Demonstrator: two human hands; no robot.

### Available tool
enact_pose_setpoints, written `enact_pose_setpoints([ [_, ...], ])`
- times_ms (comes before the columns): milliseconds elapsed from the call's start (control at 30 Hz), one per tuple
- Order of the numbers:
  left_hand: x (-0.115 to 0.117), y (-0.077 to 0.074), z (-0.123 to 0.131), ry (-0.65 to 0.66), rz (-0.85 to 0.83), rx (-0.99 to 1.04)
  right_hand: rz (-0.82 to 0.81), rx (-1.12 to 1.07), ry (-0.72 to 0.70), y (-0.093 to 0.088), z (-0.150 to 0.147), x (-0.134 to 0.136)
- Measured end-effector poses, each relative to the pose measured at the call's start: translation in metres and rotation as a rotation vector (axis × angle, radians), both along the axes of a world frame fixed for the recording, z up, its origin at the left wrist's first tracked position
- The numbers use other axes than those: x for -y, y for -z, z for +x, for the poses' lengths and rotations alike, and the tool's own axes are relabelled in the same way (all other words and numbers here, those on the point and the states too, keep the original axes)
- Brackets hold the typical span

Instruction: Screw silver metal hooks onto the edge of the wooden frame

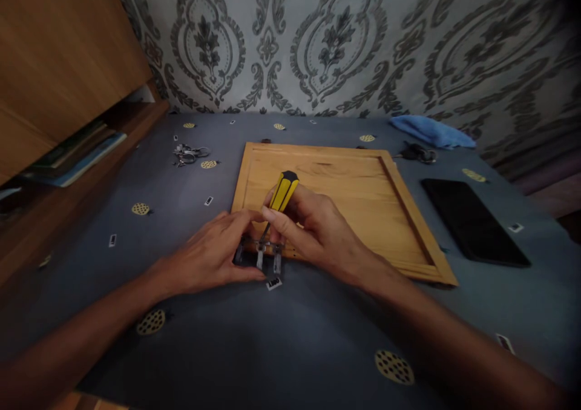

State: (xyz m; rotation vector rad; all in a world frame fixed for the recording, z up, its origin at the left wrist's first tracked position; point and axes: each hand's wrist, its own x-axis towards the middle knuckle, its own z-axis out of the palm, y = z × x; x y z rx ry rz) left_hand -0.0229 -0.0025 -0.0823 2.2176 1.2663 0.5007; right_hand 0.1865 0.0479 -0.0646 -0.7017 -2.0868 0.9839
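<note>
You have two hands at work here, with one screwdriver [284, 192], one wooden panel [354, 198] and one metal hinge [260, 255] between them. Around these, on a printed cloth [254, 343], you have one black tablet [474, 222] to the right of the panel, one blue rag [431, 131] near the wall [267, 46], one small dark object with a metal part [417, 152] just off the panel's far right corner, and a cluster of metal pieces [190, 152] to the far left, too tangled to count. Several books [86, 162] lie stacked on the shelf at your left. Your right hand [318, 228] has its fingers pinching the lower part of the yellow and black handle, which leans slightly away to the right at its top, while the shaft slants down to the hinge. The hinge sits at the panel's near edge, toward its left corner, with two pale metal arms pointing toward you. It lies below your right fingertips and in the curve of your left hand [218, 246], whose thumb and forefinger stand spread around it; you cannot tell whether the other left fingers, partly hidden, press on it.
</note>
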Motion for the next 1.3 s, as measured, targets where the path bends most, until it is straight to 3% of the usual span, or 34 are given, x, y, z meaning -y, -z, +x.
enact_pose_setpoints([
  [1000,-0.002,0.002,-0.001,0.063,0.069,-0.022,-0.009,-0.046,-0.088,0.000,-0.004,0.001],
  [1133,-0.005,-0.013,-0.009,0.034,0.110,0.104,0.018,-0.038,-0.088,0.002,-0.004,0.002],
  [1300,-0.007,-0.052,0.001,-0.106,0.269,0.486,0.064,-0.019,-0.087,0.002,-0.004,0.003],
])
